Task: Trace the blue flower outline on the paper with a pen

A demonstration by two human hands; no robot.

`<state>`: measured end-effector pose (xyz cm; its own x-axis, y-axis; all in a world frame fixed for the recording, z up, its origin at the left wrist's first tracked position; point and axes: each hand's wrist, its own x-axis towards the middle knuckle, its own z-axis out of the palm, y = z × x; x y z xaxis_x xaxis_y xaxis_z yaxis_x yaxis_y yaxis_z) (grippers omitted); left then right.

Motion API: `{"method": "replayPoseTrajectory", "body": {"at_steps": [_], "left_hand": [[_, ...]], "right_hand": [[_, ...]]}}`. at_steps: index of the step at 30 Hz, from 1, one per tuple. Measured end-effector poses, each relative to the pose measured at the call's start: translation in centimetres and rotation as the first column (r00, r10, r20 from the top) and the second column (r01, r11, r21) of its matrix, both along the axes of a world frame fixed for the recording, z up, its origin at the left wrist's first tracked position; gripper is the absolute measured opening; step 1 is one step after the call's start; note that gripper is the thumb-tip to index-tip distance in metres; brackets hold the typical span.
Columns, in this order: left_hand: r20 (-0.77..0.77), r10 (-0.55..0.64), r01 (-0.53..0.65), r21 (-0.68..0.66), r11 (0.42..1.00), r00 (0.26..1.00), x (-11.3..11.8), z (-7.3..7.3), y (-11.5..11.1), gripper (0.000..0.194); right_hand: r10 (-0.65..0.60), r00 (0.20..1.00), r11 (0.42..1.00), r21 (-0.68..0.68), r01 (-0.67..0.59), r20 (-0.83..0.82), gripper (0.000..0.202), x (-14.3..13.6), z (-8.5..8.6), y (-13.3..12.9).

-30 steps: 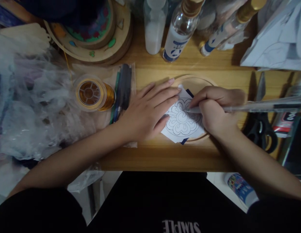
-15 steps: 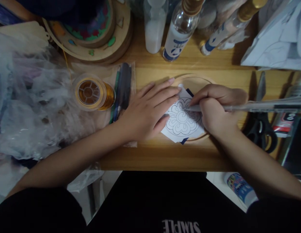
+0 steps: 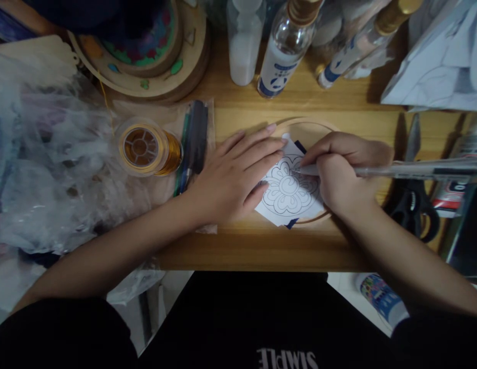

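- The near edge of the wooden surface (image 3: 269, 251) is seen running straight across, with a strip of bare wood left between it and the paper (image 3: 276, 211).
- Another band of wood is shown on the far side, between the round wooden hoop (image 3: 307, 121) and the bottles.
- The paper, printed with a flower pattern, is laid over the hoop, with corners of a dark blue sheet (image 3: 291, 224) exposed beneath it.
- The paper's left edge is covered by the left hand (image 3: 228, 182), laid flat with its fingers slightly spread and nothing gripped.
- A pen (image 3: 415, 168) is pinched in the closed fingers of the right hand (image 3: 346, 171), its tip held at the pattern and its barrel pointed right, above the black scissors (image 3: 413, 202).
- The right side is bounded by the scissors, a red-and-white tube (image 3: 449, 197) and a dark flat object (image 3: 469, 230).
- On the left, room is limited by dark pens (image 3: 195, 136), a spool of golden thread (image 3: 148, 148) and heaped plastic bags (image 3: 69, 174).
- The far side is lined by a frosted bottle (image 3: 244, 56), a labelled bottle (image 3: 282, 64), a slanted gold-capped bottle (image 3: 355, 54) and, at far left, round wooden pieces (image 3: 194, 61).
- Below the near edge, at right, a colourful container (image 3: 382, 300) is seen.
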<state>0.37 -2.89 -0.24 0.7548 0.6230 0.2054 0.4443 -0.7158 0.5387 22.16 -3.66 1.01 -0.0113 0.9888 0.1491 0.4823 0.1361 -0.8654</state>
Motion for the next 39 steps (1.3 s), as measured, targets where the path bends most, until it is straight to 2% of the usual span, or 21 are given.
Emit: {"method": "replayPoseTrajectory", "body": {"at_steps": [6, 13, 24, 31, 34, 39], "left_hand": [[-0.013, 0.014, -0.014, 0.002, 1.0, 1.0, 0.11, 0.11, -0.02, 0.046], [-0.009, 0.009, -0.009, 0.005, 1.0, 1.0, 0.09, 0.09, -0.07, 0.046], [0.005, 0.027, -0.027, 0.009, 1.0, 1.0, 0.14, 0.08, -0.16, 0.044], [0.011, 0.027, -0.027, 0.01, 1.0, 1.0, 0.24, 0.17, -0.15, 0.042], [0.0, 0.026, -0.026, 0.001, 1.0, 1.0, 0.23, 0.3, -0.14, 0.043], [0.007, 0.014, -0.014, 0.015, 1.0, 1.0, 0.24, 0.48, -0.05, 0.042]], "right_hand": [[0.061, 0.998, 0.998, -0.003, -0.061, -0.036, 0.025, -0.08, 0.45, 0.03], [-0.01, 1.0, 0.999, -0.046, 0.01, 0.002, 0.024, -0.09, 0.19, -0.08], [0.007, 0.997, 1.0, -0.001, -0.007, -0.074, 0.022, -0.2, 0.2, 0.1], [0.025, 0.999, 1.0, -0.007, -0.025, -0.046, 0.024, -0.19, 0.29, 0.11], [0.012, 0.995, 1.0, -0.023, -0.015, -0.1, 0.024, -0.09, 0.15, 0.12], [-0.02, 0.975, 0.991, -0.135, -0.011, -0.222, 0.022, -0.1, 0.07, 0.44]]}}
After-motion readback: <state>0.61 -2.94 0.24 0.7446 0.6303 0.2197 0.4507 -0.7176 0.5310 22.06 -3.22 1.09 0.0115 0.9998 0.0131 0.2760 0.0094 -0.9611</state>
